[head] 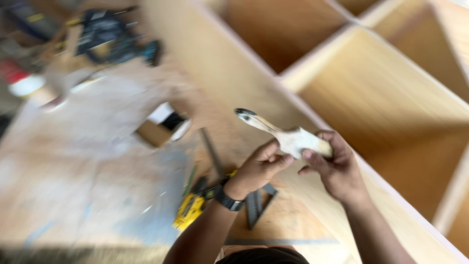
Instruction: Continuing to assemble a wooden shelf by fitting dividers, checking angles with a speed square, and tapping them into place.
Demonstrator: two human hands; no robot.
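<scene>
- Head view, blurred: dark power tools [115,36] far left on bench [73,161].
- Yellow tool [189,211] and metal square [256,208] just below wrists.
- Left hand [256,168] and right hand [334,168] both clenched on paintbrush [288,137], handle tip pointing up-left.
- Plywood shelf unit [381,98] right, open compartments behind brush.

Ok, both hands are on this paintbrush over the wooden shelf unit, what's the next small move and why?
Probably let the left hand go and keep the paintbrush in the right hand. The right hand already wraps the bristle end, while the left only touches it with its fingertips, and the handle points up and away from the wooden shelf unit. The picture is blurred, so this is a guess.
</scene>
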